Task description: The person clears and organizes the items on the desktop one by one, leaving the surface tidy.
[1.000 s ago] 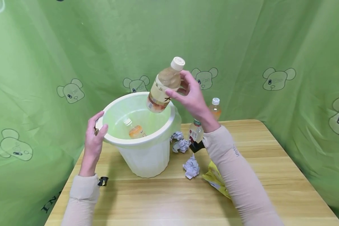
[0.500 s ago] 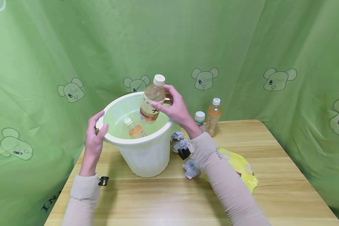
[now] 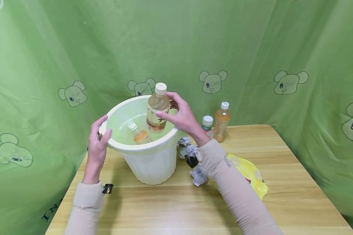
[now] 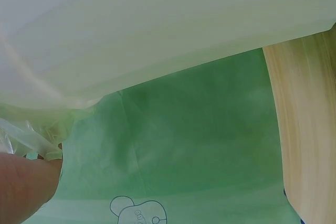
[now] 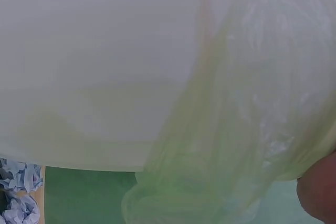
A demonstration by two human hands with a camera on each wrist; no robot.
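Lower than a second ago, the bottle (image 3: 158, 109) now hangs upright inside the bin's (image 3: 141, 148) mouth, gripped by the right hand (image 3: 180, 117). The left hand (image 3: 97, 143) clasps the rim at nine o'clock. Dropped from here, it could strike the small bottle (image 3: 139, 133) lying at the bottom, or clip the rim at three o'clock and tip out.

My left hand (image 4: 21, 187) touches bin liner (image 4: 26, 135); bin wall (image 4: 157, 19) above, green cloth (image 4: 184, 145) behind, table edge (image 4: 307, 129) right.
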